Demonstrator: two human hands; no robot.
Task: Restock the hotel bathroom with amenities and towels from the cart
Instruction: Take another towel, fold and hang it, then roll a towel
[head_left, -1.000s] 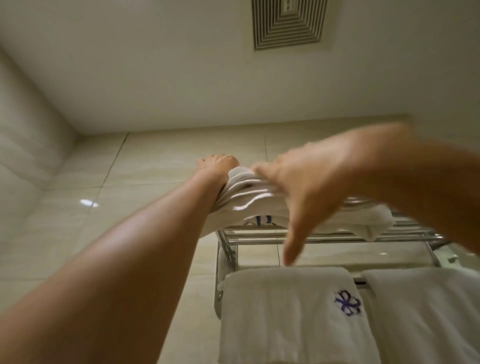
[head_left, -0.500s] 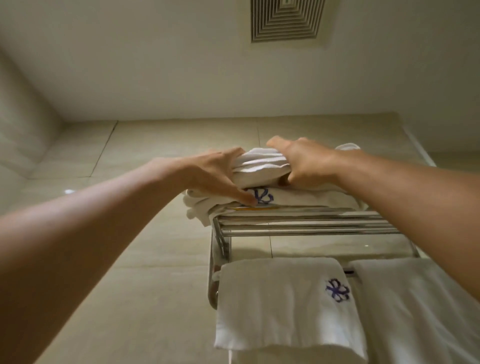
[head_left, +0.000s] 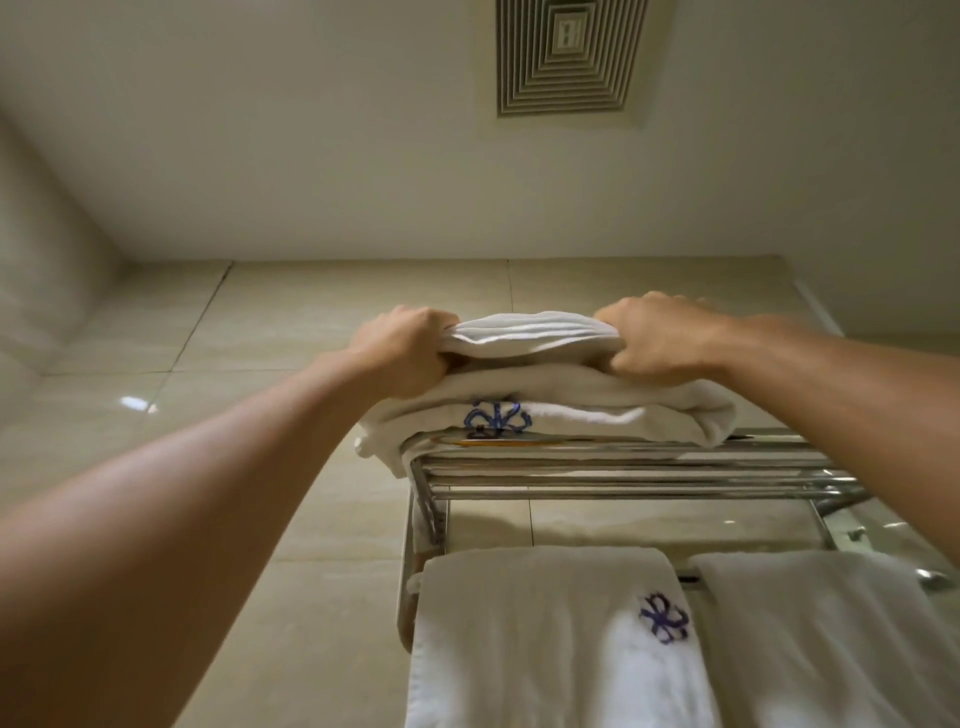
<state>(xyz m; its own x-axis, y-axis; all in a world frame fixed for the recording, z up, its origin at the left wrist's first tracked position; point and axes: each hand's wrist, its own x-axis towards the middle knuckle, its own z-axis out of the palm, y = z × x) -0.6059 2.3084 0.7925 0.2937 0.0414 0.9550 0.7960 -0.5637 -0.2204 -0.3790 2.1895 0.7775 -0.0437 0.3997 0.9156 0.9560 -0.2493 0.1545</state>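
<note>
Folded towel (head_left: 530, 332) atop rack stack, left hand (head_left: 402, 351) and right hand (head_left: 657, 338) gripping its ends

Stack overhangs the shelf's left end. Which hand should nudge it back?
Left hand: it grips the top towel at the overhanging end of the rack; the right hand holds the far end.

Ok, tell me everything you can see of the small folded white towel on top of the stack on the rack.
The small folded white towel looks like soft terry cloth, its layered fold edges facing the camera. It lies flat on a larger folded white towel with a blue embroidered logo, which sits on the chrome wall rack. The left hand grips its left end and the right hand its right end, fingers curled round it. No logo shows on it.
</note>
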